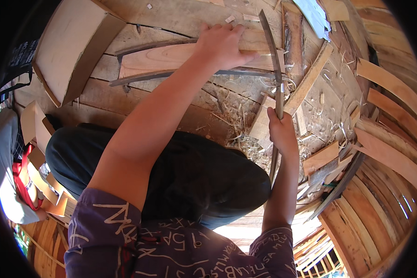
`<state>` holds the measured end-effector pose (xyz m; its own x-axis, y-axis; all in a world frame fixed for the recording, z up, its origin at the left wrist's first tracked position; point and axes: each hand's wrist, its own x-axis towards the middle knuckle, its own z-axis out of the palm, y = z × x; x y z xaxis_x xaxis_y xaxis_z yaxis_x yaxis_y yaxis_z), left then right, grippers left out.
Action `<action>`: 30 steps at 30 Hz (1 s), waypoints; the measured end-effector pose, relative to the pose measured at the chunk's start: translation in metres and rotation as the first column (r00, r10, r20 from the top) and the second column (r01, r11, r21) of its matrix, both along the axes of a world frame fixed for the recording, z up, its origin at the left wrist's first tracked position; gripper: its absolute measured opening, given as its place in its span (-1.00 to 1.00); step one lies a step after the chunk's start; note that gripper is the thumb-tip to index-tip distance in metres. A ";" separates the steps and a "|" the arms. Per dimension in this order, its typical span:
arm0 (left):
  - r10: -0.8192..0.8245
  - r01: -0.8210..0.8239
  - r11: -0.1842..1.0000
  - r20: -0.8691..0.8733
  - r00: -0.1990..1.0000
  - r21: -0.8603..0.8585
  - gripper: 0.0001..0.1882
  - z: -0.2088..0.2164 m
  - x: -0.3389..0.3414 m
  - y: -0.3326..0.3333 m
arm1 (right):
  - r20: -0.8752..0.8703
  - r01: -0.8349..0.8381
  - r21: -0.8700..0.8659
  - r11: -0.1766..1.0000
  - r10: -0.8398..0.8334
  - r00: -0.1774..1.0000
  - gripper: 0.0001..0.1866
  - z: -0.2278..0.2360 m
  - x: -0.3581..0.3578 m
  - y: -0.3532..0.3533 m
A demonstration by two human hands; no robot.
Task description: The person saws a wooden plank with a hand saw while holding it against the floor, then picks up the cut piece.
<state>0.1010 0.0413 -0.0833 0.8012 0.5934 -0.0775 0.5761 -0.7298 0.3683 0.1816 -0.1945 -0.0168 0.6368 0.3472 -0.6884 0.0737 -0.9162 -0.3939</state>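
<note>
My left hand [223,45] lies with its fingers spread over a pale, tapering wooden board [155,60]. Dark, slightly curved strips run along the board's long sides, the near one [148,77] and the far one [148,46]. My right hand [282,131] is closed round what looks like a long-handled knife [272,44]. Its narrow dark blade points away from me, crossing above the board's right end, and a bright metal band sits below the blade. The handle runs back through my fist along the inside of my right forearm.
Curled shavings [238,123] and offcuts [320,157] litter the plank floor. A curved wooden strip [310,78] lies to the right. A cardboard box [69,46] stands at the left. Bent wooden ribs [389,83] line the right wall. Another person [9,162] is at the far left.
</note>
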 end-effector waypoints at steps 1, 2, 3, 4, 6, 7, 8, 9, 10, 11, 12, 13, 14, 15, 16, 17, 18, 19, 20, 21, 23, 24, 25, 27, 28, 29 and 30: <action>0.010 -0.011 0.999 -0.014 1.000 -0.042 -0.15 0.001 0.003 0.002 | 0.001 -0.005 0.013 1.000 0.005 1.000 -0.53 0.000 0.001 -0.001; 0.021 -0.024 0.996 -0.031 0.999 -0.085 -0.15 0.002 0.004 0.003 | -0.002 -0.010 0.025 1.000 0.010 1.000 -0.54 -0.001 0.001 -0.003; 0.025 -0.029 0.996 -0.040 0.999 -0.090 -0.15 0.003 0.004 0.005 | -0.005 -0.015 0.035 0.999 0.015 1.000 -0.54 -0.001 0.001 -0.007; 0.029 -0.033 0.995 -0.048 0.998 -0.094 -0.15 0.003 0.004 0.006 | 0.010 -0.052 0.040 0.998 0.052 0.999 -0.59 0.003 -0.005 -0.017; 0.016 -0.015 0.998 0.011 1.000 -0.062 -0.15 -0.001 0.002 0.002 | -0.039 -0.009 0.024 1.000 0.010 0.999 -0.59 0.014 -0.018 -0.052; 0.003 -0.002 1.000 0.073 0.997 -0.015 -0.16 -0.006 0.000 0.000 | -0.063 0.009 0.018 1.000 -0.008 0.998 -0.60 0.016 -0.021 -0.062; -0.020 0.016 0.999 0.131 0.991 0.033 -0.16 -0.007 -0.003 -0.002 | -0.077 0.010 0.019 1.000 -0.008 0.997 -0.60 0.017 -0.023 -0.064; -0.011 0.010 1.000 0.100 0.995 0.016 -0.16 -0.008 -0.004 -0.002 | -0.090 0.010 0.020 1.000 -0.008 0.996 -0.60 0.020 -0.024 -0.065; -0.003 0.003 1.000 0.069 0.998 0.000 -0.16 -0.009 -0.004 -0.001 | -0.104 0.010 0.023 1.000 -0.007 0.995 -0.60 0.021 -0.026 -0.066; 0.002 -0.001 1.000 0.048 0.999 -0.019 -0.16 -0.007 -0.001 -0.002 | -0.092 0.010 0.018 1.000 -0.008 0.996 -0.60 0.021 -0.024 -0.063; -0.005 0.005 1.000 0.061 0.998 -0.001 -0.16 -0.006 -0.001 -0.003 | -0.082 0.003 0.024 1.000 -0.001 0.997 -0.59 0.016 -0.016 -0.052; -0.012 0.011 1.000 0.075 0.997 0.017 -0.16 -0.006 -0.001 -0.005 | -0.071 -0.005 0.029 1.000 0.007 0.997 -0.59 0.010 -0.008 -0.041; -0.018 0.015 0.999 0.082 0.996 0.036 -0.17 -0.007 -0.002 -0.003 | -0.065 -0.004 0.027 1.000 0.005 0.998 -0.59 0.005 -0.002 -0.025; -0.009 0.008 1.000 0.079 0.997 0.012 -0.16 -0.005 -0.002 -0.002 | -0.060 -0.003 0.024 1.000 0.005 0.998 -0.58 0.002 0.003 -0.008; -0.001 0.002 1.000 0.077 0.997 -0.012 -0.16 -0.004 0.000 0.000 | -0.055 -0.003 0.020 1.000 0.004 0.998 -0.57 0.002 0.005 0.003; 0.012 -0.009 0.999 0.069 0.998 -0.040 -0.16 -0.004 0.000 -0.001 | -0.053 0.005 0.011 1.000 -0.005 0.999 -0.56 0.004 0.005 0.005; 0.007 -0.004 0.999 0.076 0.997 -0.032 -0.16 -0.004 0.000 -0.001 | -0.050 0.014 0.002 1.000 -0.014 0.999 -0.54 0.007 0.003 0.004; 0.001 0.001 1.000 0.083 0.997 -0.024 -0.16 -0.004 -0.001 -0.002 | -0.047 0.023 -0.008 1.000 -0.024 0.999 -0.52 0.010 0.001 0.002; -0.012 0.014 1.000 0.096 0.995 -0.023 -0.16 -0.003 0.000 -0.004 | -0.042 0.010 0.000 1.000 -0.010 0.999 -0.53 0.018 -0.004 -0.006; -0.003 0.006 0.999 0.060 0.998 -0.042 -0.16 -0.002 -0.001 -0.002 | -0.051 0.025 -0.022 0.999 -0.026 0.998 -0.53 0.022 -0.011 -0.015; 0.011 -0.011 0.997 -0.007 1.000 -0.079 -0.16 -0.002 0.000 0.002 | -0.063 0.055 -0.066 0.996 -0.059 0.996 -0.53 0.027 -0.021 -0.034; 0.010 -0.009 0.998 0.011 1.000 -0.061 -0.16 -0.004 -0.001 0.001 | -0.077 0.061 -0.063 0.996 -0.066 0.995 -0.53 0.027 -0.023 -0.040; 0.009 -0.008 0.999 0.028 1.000 -0.043 -0.16 -0.005 -0.003 0.000 | -0.092 0.066 -0.060 0.996 -0.072 0.993 -0.52 0.027 -0.025 -0.045; -0.013 0.014 1.000 0.036 0.999 -0.025 -0.16 -0.003 -0.002 -0.001 | -0.099 0.079 -0.041 0.996 -0.083 0.992 -0.55 0.028 -0.025 -0.047; -0.025 0.026 0.999 0.022 0.999 -0.026 -0.16 -0.001 -0.002 -0.002 | -0.095 0.077 -0.027 0.997 -0.079 0.992 -0.58 0.024 -0.020 -0.041; -0.035 0.035 0.999 0.009 0.999 -0.024 -0.16 0.002 -0.001 -0.002 | -0.090 0.073 -0.009 0.997 -0.073 0.993 -0.60 0.020 -0.013 -0.032; -0.025 0.025 0.999 0.022 0.999 -0.028 -0.16 0.001 -0.001 -0.001 | -0.040 -0.025 0.025 0.999 0.026 0.999 -0.60 0.012 -0.005 -0.021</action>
<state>0.0997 0.0401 -0.0823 0.8175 0.5708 -0.0763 0.5492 -0.7328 0.4018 0.1766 -0.2154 -0.0052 0.5994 0.3805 -0.7042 0.0807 -0.9040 -0.4198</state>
